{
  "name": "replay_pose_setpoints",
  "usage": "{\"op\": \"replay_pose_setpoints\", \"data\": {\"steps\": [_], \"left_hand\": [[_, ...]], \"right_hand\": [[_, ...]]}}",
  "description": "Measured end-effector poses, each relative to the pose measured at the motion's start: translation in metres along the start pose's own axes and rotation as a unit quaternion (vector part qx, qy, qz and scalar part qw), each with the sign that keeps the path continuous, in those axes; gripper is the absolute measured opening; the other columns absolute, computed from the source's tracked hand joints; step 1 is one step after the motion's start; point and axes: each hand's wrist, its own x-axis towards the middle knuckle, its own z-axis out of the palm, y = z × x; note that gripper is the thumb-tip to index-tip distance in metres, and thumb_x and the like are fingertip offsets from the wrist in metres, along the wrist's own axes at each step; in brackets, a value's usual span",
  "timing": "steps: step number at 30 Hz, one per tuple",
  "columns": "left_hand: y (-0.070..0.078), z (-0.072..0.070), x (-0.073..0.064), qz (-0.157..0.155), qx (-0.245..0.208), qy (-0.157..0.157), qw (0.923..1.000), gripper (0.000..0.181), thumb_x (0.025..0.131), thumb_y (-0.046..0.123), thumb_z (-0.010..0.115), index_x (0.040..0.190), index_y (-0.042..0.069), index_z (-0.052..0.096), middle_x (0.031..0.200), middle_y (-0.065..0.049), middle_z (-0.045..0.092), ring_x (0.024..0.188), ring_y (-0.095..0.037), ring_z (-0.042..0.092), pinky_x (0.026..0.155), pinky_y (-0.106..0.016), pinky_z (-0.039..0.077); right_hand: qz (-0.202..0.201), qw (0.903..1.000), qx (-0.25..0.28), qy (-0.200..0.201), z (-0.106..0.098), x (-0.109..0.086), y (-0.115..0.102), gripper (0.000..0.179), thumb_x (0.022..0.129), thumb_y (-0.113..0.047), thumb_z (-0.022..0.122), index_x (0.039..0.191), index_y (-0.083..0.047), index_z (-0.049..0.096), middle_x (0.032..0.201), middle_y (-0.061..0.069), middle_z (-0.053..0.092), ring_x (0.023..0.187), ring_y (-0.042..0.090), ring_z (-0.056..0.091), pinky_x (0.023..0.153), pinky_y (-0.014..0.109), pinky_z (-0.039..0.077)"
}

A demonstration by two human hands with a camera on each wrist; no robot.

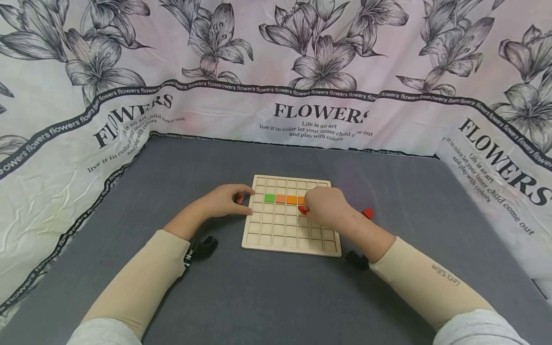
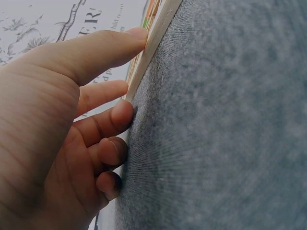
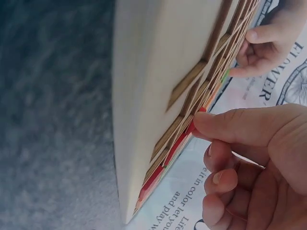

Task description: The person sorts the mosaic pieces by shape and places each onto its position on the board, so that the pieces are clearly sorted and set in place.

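A light wooden grid board (image 1: 278,230) lies on the dark table. In one of its rows sit a green tile (image 1: 269,198) and several orange tiles (image 1: 292,200). My right hand (image 1: 326,207) is over the board's right part, pinching a red tile (image 1: 303,210) just below the last visible orange one. In the right wrist view, the thumb tip presses that tile, and more red tiles (image 3: 152,183) show along the row, hidden from above by the hand. My left hand (image 1: 224,200) touches the board's left edge with spread thumb and index finger, its other fingers loosely bent.
A small red piece (image 1: 367,213) lies on the grey table (image 1: 276,297) to the right of the board, close to the right forearm. A white floral cloth (image 1: 215,112) with printed lettering encloses the back and sides. Black wrist straps (image 1: 202,247) hang by both sleeves.
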Motion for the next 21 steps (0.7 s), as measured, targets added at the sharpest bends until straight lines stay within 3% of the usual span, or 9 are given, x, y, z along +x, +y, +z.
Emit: {"op": "replay_pose_setpoints", "data": {"steps": [4, 7, 11, 15, 21], "left_hand": [[0.001, 0.000, 0.000, -0.002, 0.001, 0.003, 1.0000, 0.060, 0.089, 0.035, 0.082, 0.141, 0.014, 0.060, 0.086, -0.003, 0.053, 0.071, -0.018, 0.045, 0.068, -0.035, 0.038], [0.001, 0.000, 0.000, -0.002, 0.001, 0.003, 1.0000, 0.060, 0.089, 0.035, 0.083, 0.140, 0.013, 0.061, 0.086, -0.004, 0.053, 0.071, -0.018, 0.045, 0.068, -0.035, 0.038], [0.001, 0.000, 0.000, 0.001, -0.001, 0.003, 1.0000, 0.060, 0.089, 0.034, 0.083, 0.140, 0.011, 0.061, 0.086, -0.004, 0.052, 0.071, -0.018, 0.045, 0.067, -0.035, 0.038], [0.002, 0.000, -0.001, 0.000, -0.002, 0.004, 1.0000, 0.060, 0.089, 0.034, 0.083, 0.140, 0.012, 0.061, 0.087, -0.004, 0.053, 0.072, -0.018, 0.045, 0.068, -0.035, 0.038], [0.002, 0.000, -0.001, 0.002, -0.006, 0.001, 1.0000, 0.060, 0.089, 0.034, 0.083, 0.140, 0.012, 0.061, 0.087, -0.003, 0.053, 0.072, -0.018, 0.045, 0.068, -0.035, 0.038]], "right_hand": [[-0.012, 0.9997, 0.023, 0.003, -0.002, -0.003, 0.002, 0.051, 0.091, 0.000, 0.064, 0.056, -0.021, 0.032, 0.064, -0.005, 0.018, 0.061, 0.013, 0.017, 0.053, 0.030, 0.014], [-0.024, 0.9982, 0.055, -0.001, -0.002, -0.007, 0.008, 0.037, 0.090, 0.000, 0.063, 0.058, -0.017, 0.052, 0.062, -0.006, 0.025, 0.059, 0.012, 0.023, 0.052, 0.029, 0.016], [-0.025, 0.9961, 0.084, 0.008, -0.002, -0.014, 0.020, 0.016, 0.093, -0.006, 0.067, 0.090, -0.015, 0.080, 0.070, -0.005, 0.055, 0.059, 0.010, 0.038, 0.052, 0.028, 0.028], [-0.001, 0.9932, 0.115, 0.021, -0.007, -0.025, 0.033, 0.023, 0.096, -0.011, 0.066, 0.115, -0.011, 0.079, 0.080, -0.001, 0.068, 0.062, 0.011, 0.048, 0.057, 0.031, 0.039], [0.042, 0.9858, 0.161, 0.025, -0.013, -0.042, 0.059, 0.025, 0.098, -0.013, 0.065, 0.119, -0.006, 0.077, 0.087, -0.002, 0.067, 0.065, 0.015, 0.050, 0.063, 0.035, 0.041]]}}
